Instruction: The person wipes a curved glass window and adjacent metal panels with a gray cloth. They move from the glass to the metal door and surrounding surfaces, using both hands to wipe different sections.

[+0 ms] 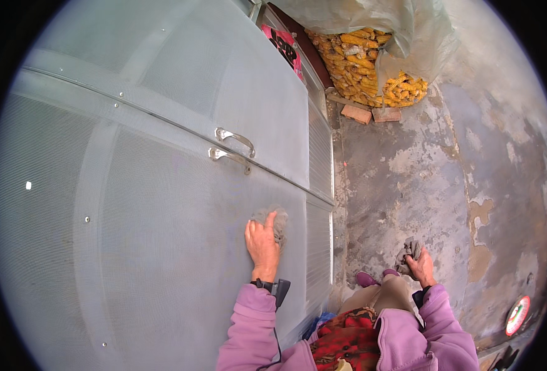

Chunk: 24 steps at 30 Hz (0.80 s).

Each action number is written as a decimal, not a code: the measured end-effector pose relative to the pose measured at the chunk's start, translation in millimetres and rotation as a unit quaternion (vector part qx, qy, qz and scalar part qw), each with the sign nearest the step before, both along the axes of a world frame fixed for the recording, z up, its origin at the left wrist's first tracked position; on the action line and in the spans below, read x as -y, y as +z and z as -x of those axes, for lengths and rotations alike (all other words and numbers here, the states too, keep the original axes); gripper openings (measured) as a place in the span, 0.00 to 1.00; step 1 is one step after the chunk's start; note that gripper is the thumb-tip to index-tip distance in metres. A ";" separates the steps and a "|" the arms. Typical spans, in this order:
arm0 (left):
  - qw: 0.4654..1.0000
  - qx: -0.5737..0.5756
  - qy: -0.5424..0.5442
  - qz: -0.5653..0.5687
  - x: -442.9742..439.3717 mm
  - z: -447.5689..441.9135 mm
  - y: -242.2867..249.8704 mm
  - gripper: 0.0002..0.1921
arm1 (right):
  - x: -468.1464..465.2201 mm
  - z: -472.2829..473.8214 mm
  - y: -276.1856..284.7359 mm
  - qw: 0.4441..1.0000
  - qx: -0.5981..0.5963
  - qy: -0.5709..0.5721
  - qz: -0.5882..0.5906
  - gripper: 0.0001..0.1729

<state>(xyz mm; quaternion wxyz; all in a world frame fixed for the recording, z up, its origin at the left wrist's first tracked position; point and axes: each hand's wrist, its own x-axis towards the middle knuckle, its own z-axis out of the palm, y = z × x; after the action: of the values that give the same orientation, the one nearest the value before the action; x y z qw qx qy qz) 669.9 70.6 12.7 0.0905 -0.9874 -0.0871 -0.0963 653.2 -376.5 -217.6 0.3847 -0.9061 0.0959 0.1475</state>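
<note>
My left hand [262,243] presses a grey rag [280,225] against the lower screen panel [171,241] of a metal-framed door, to the right of and below its handles. Over at my right side, my right hand [423,268] grips another crumpled grey cloth [404,259], held above the floor near my feet. Two metal pull handles, an upper one [236,139] and a lower one [229,157], sit on either side of the seam between the door leaves. Both wrists wear black straps.
Corn cobs [357,65] are heaped at the back under a plastic sheet [422,37], with bricks [357,114] before them. A pink patterned cloth [283,46] shows behind the door. The concrete floor [403,185] is stained. A round red-rimmed object [517,316] stands at lower right.
</note>
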 end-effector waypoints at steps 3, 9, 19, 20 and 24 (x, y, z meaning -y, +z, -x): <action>0.993 0.111 0.010 0.025 9.5 -47.0 49.7 0.39 | -4.0 -3.2 8.3 1.000 0.000 -0.001 -0.013 0.30; 0.950 0.309 -0.040 0.022 28.0 -101.5 130.4 0.43 | -10.1 -14.1 10.5 0.999 -0.008 0.016 -0.042 0.31; 0.970 0.158 -0.076 -0.166 -24.0 -220.9 163.7 0.29 | -59.1 -136.5 -5.4 0.992 -0.047 0.116 -0.011 0.37; 0.973 0.136 -0.076 -0.171 -28.8 -236.9 169.8 0.27 | -59.9 -155.4 -2.3 0.992 -0.041 0.118 -0.011 0.37; 0.963 0.130 -0.060 -0.227 -40.4 -314.4 206.1 0.23 | -51.4 -241.9 3.6 0.994 -0.017 0.107 -0.019 0.35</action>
<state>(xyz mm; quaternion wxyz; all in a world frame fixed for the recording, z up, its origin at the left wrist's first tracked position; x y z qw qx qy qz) 984.2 111.0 218.8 0.2939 -0.9235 -0.0144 -0.2461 895.1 -325.0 -214.1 0.3819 -0.9013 0.0019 0.2047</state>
